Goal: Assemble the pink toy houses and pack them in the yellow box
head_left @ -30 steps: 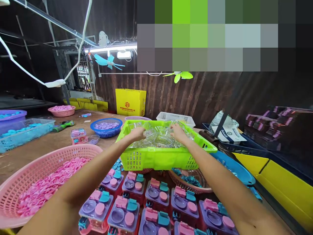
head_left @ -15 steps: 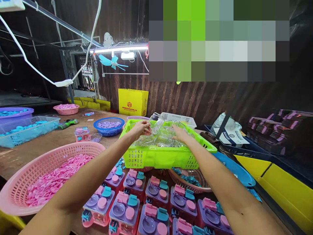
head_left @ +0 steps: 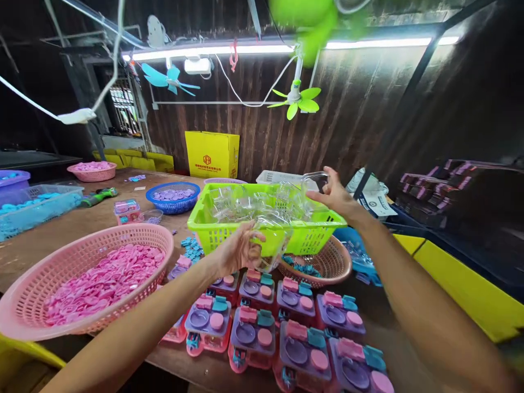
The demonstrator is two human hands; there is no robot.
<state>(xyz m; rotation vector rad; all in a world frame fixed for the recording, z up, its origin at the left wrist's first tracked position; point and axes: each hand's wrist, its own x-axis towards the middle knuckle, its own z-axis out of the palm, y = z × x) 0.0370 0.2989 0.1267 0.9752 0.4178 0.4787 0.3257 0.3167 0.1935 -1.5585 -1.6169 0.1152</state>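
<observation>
My left hand [head_left: 245, 248] is closed on a clear plastic cover [head_left: 276, 245], in front of the lime-green basket [head_left: 229, 234] and above the toys. Up at the basket's right end, my right hand [head_left: 333, 191] grips another clear plastic cover [head_left: 313, 177] by its edge. More transparent covers [head_left: 245, 204] lie heaped inside the basket. Below stand several toy sets [head_left: 303, 355] in rows, with pink bodies, purple tops, round purple dishes, pink discs and turquoise parts. Their transparency blurs the covers' outlines.
On the left is a pink basket [head_left: 24, 295] of small pink pieces. Behind it are a blue basket [head_left: 172, 208] of lilac pieces and a green power tool [head_left: 98, 196]. A brown basket [head_left: 335, 262] with turquoise parts sits behind the toys. Fans [head_left: 295, 98] hang overhead.
Both hands have come out of the green basket with clear covers. The left moved down toward the toys, the right up and rightward. The camera view has shifted too.
</observation>
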